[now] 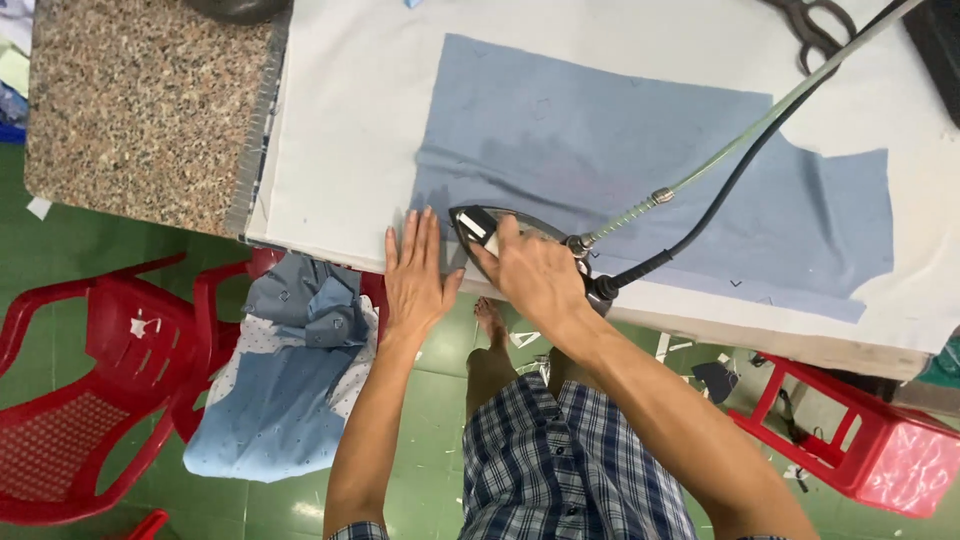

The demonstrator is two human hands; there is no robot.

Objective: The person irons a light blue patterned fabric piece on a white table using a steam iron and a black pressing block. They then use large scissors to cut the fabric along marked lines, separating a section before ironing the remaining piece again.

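The right hand [535,275] was clamped over the handle of an iron [480,228], whose tip rested on the near edge of a blue cloth [640,170], just beyond the fingertips of the left hand [418,275]. That hand lay flat, fingers together and straight, pressing the hem. The cloth looked light, limp and easily creased; the iron looked heavy and hot, safe only by its handle. A hose [740,140] and cord trailed off behind the knuckles. The white padded table [340,120] stood over a green tiled floor, with red chairs [90,400] and more cloth below the wrists
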